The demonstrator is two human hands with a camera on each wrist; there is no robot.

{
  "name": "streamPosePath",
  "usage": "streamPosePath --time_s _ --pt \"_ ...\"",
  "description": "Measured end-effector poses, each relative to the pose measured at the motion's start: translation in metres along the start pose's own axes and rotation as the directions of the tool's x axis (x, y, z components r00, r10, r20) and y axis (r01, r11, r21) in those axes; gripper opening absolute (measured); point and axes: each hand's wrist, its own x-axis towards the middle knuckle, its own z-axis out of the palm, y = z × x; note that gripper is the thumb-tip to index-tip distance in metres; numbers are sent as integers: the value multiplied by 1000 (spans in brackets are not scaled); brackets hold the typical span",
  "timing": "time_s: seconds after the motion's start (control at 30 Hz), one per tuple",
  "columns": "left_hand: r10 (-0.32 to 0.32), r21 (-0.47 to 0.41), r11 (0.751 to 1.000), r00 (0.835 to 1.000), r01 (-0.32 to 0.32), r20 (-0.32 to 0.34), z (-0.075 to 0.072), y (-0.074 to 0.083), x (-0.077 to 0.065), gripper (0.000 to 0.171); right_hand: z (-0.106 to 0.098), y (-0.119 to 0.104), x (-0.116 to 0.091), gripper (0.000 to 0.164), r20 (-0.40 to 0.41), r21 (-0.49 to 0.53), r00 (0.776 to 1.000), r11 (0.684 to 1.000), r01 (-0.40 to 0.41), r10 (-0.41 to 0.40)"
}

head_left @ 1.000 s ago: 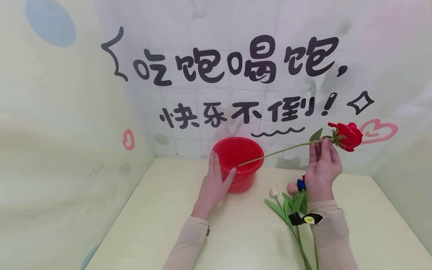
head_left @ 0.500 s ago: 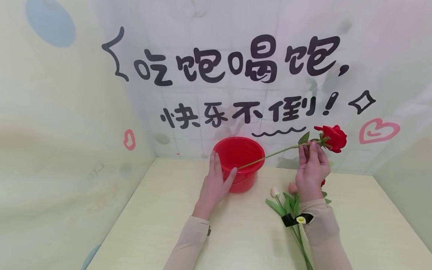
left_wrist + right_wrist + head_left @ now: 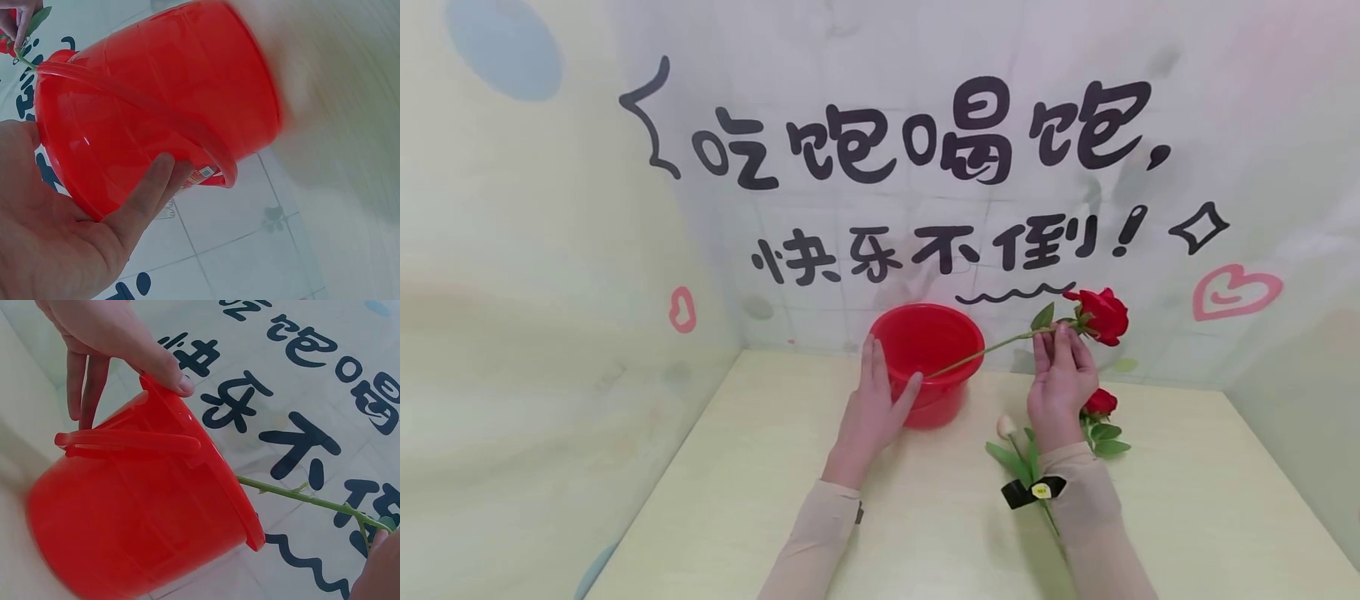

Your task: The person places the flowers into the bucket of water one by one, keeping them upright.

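Observation:
My right hand [image 3: 1063, 379] pinches a red rose [image 3: 1103, 317] just below its bloom. Its green stem [image 3: 312, 501] slants down leftward over the rim, with the lower end inside a red bucket [image 3: 936, 404]. The bucket stands upright on the table. My left hand [image 3: 872, 408] rests against the bucket's left side, its fingers [image 3: 147, 194] fairly straight along the outer wall and its thumb [image 3: 172, 375] at the rim. The bucket's handle [image 3: 137, 106] hangs down the outside.
A pale tulip [image 3: 1006, 427] and another red rose [image 3: 1101, 403] with green leaves lie on the table [image 3: 940, 517], partly hidden under my right forearm. A printed backdrop with large black characters [image 3: 981, 129] rises behind the bucket.
My right hand has moved left and slightly down with the rose, bringing the bloom closer to the bucket. The red rose on the table has come into sight. My left hand stays put.

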Motion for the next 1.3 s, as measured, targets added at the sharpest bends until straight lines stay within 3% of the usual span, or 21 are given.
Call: streamPosePath --time_s 0.57,0.73,1.3 --pt "6 -8 1000 1000 -6 1 0 -3 -2 108 -9 27 -7 17 39 -87 999 996 -5 9" --pt "4 -12 1000 1000 -4 -7 0 -3 -1 109 -10 34 -11 26 54 -148 998 989 -18 26" --pt "14 -2 1000 1000 -14 -19 1 -1 -2 108 -16 47 -13 31 25 -225 997 972 -64 72"
